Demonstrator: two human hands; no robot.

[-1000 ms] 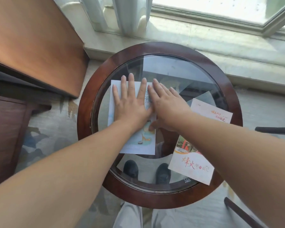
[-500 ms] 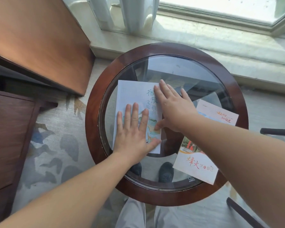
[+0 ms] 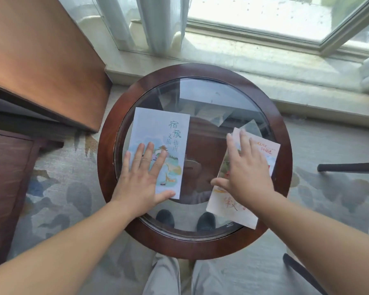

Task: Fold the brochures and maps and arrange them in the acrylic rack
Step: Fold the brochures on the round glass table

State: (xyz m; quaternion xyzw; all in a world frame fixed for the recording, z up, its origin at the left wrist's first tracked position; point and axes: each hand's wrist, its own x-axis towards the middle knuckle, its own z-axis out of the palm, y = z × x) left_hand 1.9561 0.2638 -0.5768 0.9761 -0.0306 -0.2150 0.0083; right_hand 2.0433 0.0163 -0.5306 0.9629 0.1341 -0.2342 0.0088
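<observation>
A folded pale blue brochure [image 3: 158,133] with green lettering lies on the left half of the round glass-topped table [image 3: 283,145]. My left hand [image 3: 143,177] rests flat on its lower part, fingers spread. A white brochure with red lettering [image 3: 264,152] lies tilted on the right half of the table. My right hand [image 3: 245,171] lies flat on top of it, fingers spread, and covers its middle. No acrylic rack is in view.
A wooden cabinet [image 3: 41,64] stands to the left of the table. A window sill [image 3: 264,58] and curtains [image 3: 149,22] run along the far side. Dark chair parts [image 3: 349,167] show at the right. My shoes [image 3: 185,218] appear through the glass.
My right hand left the blue brochure and moved right onto the red-lettered one. My left hand slid down to the blue brochure's lower part. The camera tilted.
</observation>
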